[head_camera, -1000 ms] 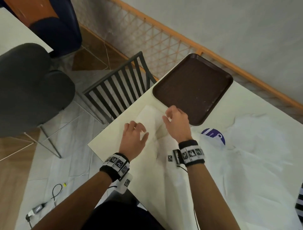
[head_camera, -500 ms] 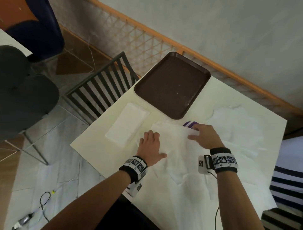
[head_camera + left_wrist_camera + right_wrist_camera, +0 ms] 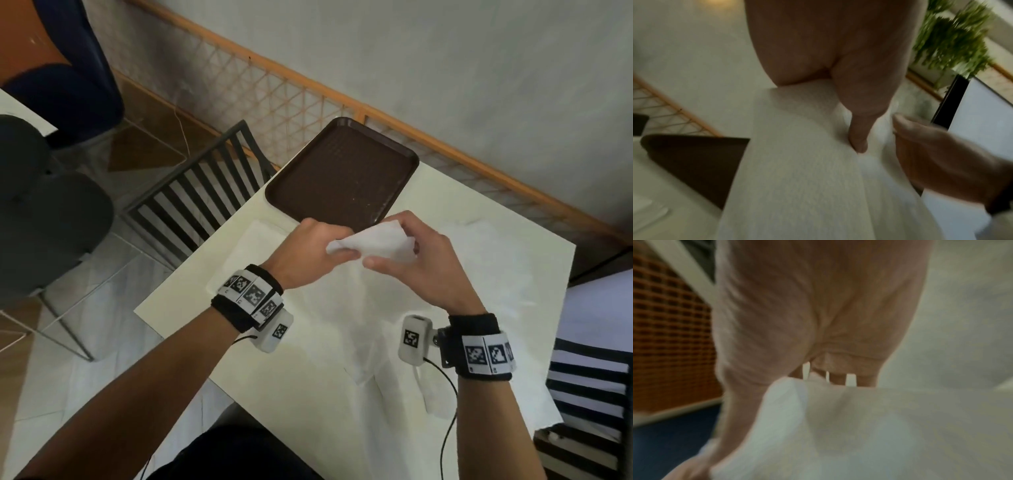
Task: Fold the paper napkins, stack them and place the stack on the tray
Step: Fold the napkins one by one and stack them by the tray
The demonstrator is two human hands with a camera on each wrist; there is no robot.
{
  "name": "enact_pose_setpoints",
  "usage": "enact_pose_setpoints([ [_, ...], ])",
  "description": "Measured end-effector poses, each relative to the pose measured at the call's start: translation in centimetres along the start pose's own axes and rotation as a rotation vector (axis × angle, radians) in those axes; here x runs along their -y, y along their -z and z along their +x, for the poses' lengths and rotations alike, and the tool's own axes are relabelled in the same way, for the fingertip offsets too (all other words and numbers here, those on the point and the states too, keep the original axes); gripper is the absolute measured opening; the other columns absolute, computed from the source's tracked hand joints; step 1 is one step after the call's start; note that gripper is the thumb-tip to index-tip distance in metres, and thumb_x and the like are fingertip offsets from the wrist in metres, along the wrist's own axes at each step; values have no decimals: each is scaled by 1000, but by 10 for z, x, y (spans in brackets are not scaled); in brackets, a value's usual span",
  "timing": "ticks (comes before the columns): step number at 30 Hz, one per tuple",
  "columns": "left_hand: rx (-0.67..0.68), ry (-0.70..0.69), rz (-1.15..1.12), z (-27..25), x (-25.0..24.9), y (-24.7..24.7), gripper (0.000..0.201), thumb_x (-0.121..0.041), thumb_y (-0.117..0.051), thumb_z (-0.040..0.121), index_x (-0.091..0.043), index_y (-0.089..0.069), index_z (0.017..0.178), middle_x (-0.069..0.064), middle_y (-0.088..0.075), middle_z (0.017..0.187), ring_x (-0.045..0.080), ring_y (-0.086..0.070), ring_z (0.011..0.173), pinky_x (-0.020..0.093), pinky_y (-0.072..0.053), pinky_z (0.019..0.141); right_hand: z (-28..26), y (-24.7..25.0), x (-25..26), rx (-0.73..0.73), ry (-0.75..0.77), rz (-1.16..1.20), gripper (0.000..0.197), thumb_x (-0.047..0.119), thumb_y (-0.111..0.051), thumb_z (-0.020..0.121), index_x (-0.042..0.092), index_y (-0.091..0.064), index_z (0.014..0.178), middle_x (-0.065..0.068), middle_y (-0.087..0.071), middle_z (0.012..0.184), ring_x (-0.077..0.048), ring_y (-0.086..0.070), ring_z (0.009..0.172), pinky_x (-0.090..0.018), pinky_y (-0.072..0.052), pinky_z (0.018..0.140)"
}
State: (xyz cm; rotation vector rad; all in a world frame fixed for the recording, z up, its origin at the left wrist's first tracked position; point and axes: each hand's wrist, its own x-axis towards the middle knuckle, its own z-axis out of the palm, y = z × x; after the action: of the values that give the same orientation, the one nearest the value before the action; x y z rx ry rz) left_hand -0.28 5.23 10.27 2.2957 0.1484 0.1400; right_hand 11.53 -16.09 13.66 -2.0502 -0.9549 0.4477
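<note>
- pale grey-white wall (image 3: 445,61) behind, orange wooden rail with lattice (image 3: 274,92) along its base
- cream table (image 3: 191,308), slatted dark chair (image 3: 198,192) at its far-left side
- grey round chair (image 3: 44,219), blue chair (image 3: 68,68) on the left
- light tiled floor (image 3: 85,377), cable trailing
- green plant (image 3: 953,37) in left wrist view, blurred

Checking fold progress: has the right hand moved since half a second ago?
Yes. The right hand left the table, rose and went left toward the tray, now holding a napkin with the left hand.
</note>
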Motion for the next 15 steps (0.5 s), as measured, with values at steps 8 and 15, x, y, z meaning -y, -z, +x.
enact_pose_setpoints([
  [8,-316,146,-275,-38,2,28,14,-34,-76,99,-25,-82,108,-13,-79,98,9,-75,93,31,-59,83,-19,-66,-49,-113,-231,476,56,12,-98,78,19,-73,127,1,-80,122,-20,-76,115,-48,-59,107],
  [15,-407,316,-227,-58,50,24,24,-42,-71,100,-18,-70,98,-8,-72,84,7,-69,75,25,-57,70,-8,-83,-47,-321,-228,563,25,7,-86,91,1,-63,85,1,-65,73,-13,-62,68,-27,-51,69],
])
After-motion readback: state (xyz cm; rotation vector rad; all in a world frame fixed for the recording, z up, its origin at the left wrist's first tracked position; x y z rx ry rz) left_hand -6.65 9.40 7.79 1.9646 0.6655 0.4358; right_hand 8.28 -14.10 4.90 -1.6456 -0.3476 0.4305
